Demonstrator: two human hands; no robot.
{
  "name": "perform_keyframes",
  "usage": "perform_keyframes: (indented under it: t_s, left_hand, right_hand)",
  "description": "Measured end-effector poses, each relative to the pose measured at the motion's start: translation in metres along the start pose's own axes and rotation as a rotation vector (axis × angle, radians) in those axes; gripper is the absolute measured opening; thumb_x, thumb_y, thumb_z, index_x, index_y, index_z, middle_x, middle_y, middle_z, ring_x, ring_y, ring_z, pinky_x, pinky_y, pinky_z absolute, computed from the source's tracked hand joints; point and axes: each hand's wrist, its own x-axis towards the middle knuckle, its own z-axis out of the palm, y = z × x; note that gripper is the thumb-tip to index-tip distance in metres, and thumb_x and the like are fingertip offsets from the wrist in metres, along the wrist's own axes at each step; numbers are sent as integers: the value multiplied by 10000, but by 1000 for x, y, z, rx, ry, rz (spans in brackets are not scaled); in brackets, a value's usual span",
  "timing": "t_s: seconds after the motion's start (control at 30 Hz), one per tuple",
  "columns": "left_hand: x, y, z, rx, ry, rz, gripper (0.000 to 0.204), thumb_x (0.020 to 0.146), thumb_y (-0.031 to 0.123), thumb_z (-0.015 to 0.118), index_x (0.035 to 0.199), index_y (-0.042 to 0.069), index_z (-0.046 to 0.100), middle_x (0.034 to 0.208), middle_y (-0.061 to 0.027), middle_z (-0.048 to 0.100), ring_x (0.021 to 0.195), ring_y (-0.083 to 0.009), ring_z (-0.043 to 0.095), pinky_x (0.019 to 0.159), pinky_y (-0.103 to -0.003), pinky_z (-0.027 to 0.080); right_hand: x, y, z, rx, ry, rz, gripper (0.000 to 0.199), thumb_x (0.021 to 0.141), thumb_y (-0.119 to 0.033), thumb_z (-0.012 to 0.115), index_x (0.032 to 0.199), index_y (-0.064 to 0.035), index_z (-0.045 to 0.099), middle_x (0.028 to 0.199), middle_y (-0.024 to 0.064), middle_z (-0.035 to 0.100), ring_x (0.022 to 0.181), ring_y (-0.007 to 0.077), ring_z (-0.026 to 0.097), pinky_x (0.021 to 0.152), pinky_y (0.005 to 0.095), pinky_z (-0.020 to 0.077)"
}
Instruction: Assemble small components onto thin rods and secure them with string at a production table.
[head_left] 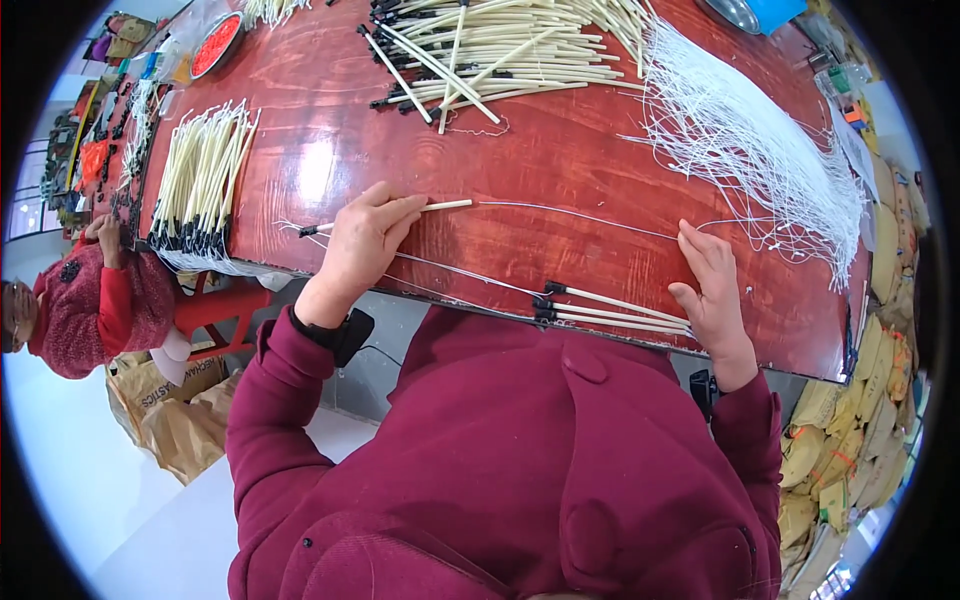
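Left hand: the left hand (pixel 362 240) rests on the red-brown table (pixel 560 255), fingers closed around a cream stick (pixel 400 213) with a black tip, pinning it flat against the surface.
Held stick: lies nearly level on the table near its front edge; the black tip points to the person's left, the pale end juts out past the fingertips to the right.
Thread: a thin white thread (pixel 580 215) runs from the pale end of the held stick across the table toward the right hand.
Right hand: the right hand (pixel 710 290) lies on the table well apart from the left, fingers loosely curled, fingertips at the thread; whether they pinch it cannot be told.
Finished sticks: a few black-tipped sticks (pixel 610 312) lie side by side at the front edge, between the hands, touching the right palm.
Stock, far side: a large heap of cream sticks (pixel 500 55).
Stock, left: a second bundle of sticks (pixel 200 180), black tips toward the edge.
Thread supply: a mass of white threads (pixel 760 150) spread on the right.
Bystander: another person in a red sweater (pixel 90 300) at the table's left end.
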Motion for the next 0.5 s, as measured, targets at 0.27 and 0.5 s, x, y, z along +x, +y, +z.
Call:
perform_keyframes:
  t_s: [0.27, 0.5]
  left_hand:
    - [-1, -4, 2, 9, -30, -20, 237, 907, -7, 676, 1133, 18, 744, 880, -110, 641, 753, -235, 638, 686, -330, 511]
    - [2, 0, 3, 8, -36, -4, 239, 903, -7, 680, 1132, 17, 744, 889, -111, 648, 765, -240, 645, 692, -329, 514]
  right_hand:
    - [3, -3, -2, 3, -21, 10, 720, 988, -560, 545, 1394, 34, 558, 1501, 128, 519, 1287, 314, 487, 1117, 420, 358]
    - [4, -5, -2, 0, -11, 18, 729, 980, -562, 559, 1391, 40, 557, 1498, 134, 521, 1286, 318, 487, 1114, 421, 364]
